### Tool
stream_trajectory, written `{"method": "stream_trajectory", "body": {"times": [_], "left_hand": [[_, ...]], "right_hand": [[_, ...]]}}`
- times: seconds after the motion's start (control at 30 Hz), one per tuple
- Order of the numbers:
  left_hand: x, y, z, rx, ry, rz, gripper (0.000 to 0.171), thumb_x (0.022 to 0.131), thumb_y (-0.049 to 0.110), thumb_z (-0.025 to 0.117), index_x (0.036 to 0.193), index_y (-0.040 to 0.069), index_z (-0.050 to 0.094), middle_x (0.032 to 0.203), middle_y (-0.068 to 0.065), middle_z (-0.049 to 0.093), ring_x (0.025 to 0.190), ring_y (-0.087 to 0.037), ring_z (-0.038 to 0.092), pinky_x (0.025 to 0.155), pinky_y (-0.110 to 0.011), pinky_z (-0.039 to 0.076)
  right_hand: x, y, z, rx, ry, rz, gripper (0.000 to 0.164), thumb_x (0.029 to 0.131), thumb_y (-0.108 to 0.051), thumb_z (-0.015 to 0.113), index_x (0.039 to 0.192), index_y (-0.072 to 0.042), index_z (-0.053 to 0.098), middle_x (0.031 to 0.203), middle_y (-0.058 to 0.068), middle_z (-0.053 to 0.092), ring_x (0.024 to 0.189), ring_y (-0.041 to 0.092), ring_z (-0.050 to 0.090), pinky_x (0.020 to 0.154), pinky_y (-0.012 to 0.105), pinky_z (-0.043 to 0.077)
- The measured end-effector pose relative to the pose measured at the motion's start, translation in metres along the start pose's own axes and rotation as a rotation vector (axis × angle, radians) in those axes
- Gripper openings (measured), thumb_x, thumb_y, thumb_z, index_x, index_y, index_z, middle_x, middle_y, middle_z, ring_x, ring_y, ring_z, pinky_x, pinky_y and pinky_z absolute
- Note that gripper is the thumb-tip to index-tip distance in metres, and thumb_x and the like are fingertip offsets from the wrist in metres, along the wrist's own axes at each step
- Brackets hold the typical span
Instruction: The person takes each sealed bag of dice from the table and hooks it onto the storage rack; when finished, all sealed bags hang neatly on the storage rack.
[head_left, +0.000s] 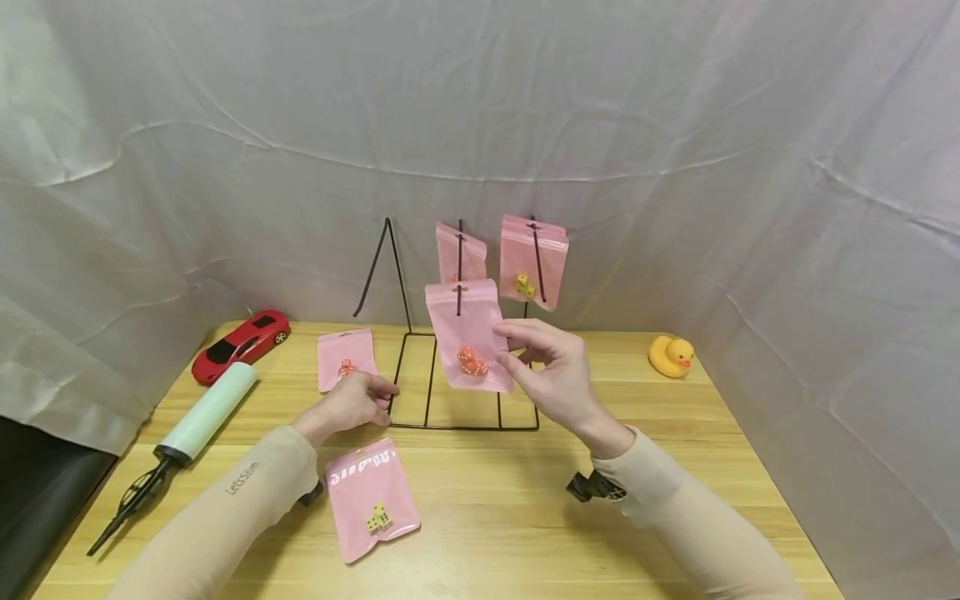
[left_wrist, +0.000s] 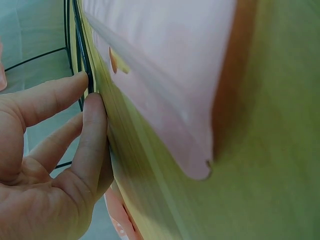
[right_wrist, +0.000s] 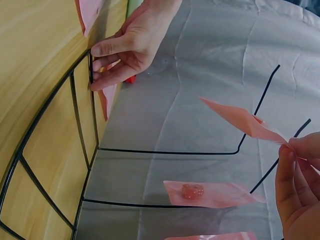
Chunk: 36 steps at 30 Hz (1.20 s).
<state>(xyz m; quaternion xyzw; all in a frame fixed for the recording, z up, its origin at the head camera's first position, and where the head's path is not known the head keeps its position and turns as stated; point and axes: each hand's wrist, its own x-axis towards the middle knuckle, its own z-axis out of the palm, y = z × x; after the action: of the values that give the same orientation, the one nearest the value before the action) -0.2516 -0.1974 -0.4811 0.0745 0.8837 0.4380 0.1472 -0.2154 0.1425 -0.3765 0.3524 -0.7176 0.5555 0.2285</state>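
My right hand (head_left: 558,367) pinches the right edge of a pink zip bag (head_left: 457,329) that has orange dice in its lower part. The bag's top slot is around the middle hook of a black wire rack (head_left: 465,428), near the hook's front end. In the right wrist view the bag (right_wrist: 235,117) looks tilted between hook and fingertips. My left hand (head_left: 352,404) grips the front left corner of the rack's base, thumb and fingers at the wire. Behind it lies a pink bag with orange dice (head_left: 346,343); in front lies one with yellow dice (head_left: 371,479).
Further back on the middle hook hangs another pink bag (head_left: 450,254). Pink bags with yellow dice (head_left: 536,258) hang on the right hook; the left hook (head_left: 372,267) is bare. A red toy car (head_left: 240,343), a mint pump (head_left: 210,412) and a rubber duck (head_left: 670,357) stand around.
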Motion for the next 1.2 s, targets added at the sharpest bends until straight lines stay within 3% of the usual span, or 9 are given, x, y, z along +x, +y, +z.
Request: {"method": "stream_trajectory", "body": {"times": [0.23,0.5,0.8,1.2], "left_hand": [[0.001,-0.001,0.001,-0.013,-0.001,-0.015,0.061,0.081,-0.005,0.090,0.140,-0.004,0.074,0.126,-0.019,0.076,0.109,-0.024,0.070,0.090,-0.022,0.054],[0.001,-0.001,0.001,-0.013,0.003,-0.010,0.061,0.079,-0.005,0.091,0.138,-0.006,0.075,0.126,-0.020,0.076,0.108,-0.024,0.071,0.089,-0.023,0.054],[0.002,-0.001,0.001,-0.026,0.008,-0.009,0.061,0.079,-0.007,0.090,0.137,-0.007,0.075,0.125,-0.021,0.076,0.107,-0.023,0.071,0.087,-0.021,0.055],[0.000,0.001,0.001,-0.013,0.008,-0.011,0.060,0.080,-0.006,0.090,0.138,-0.005,0.075,0.125,-0.019,0.075,0.110,-0.025,0.071,0.090,-0.024,0.054]], "right_hand": [[0.005,0.005,0.003,-0.015,0.025,0.013,0.034,0.089,0.019,0.080,0.122,0.008,0.081,0.123,0.029,0.081,0.093,0.014,0.082,0.071,0.022,0.065],[0.009,0.012,0.004,-0.018,0.040,0.043,0.035,0.090,0.019,0.078,0.123,0.010,0.080,0.123,0.029,0.081,0.093,0.004,0.079,0.079,0.025,0.068],[0.016,0.021,0.008,-0.025,0.057,0.039,0.035,0.091,0.018,0.079,0.125,0.008,0.080,0.125,0.029,0.080,0.092,0.006,0.080,0.076,0.024,0.067],[0.024,0.029,0.013,-0.035,0.099,0.052,0.039,0.090,0.020,0.078,0.127,0.007,0.080,0.127,0.028,0.080,0.092,0.031,0.083,0.080,0.022,0.067]]}}
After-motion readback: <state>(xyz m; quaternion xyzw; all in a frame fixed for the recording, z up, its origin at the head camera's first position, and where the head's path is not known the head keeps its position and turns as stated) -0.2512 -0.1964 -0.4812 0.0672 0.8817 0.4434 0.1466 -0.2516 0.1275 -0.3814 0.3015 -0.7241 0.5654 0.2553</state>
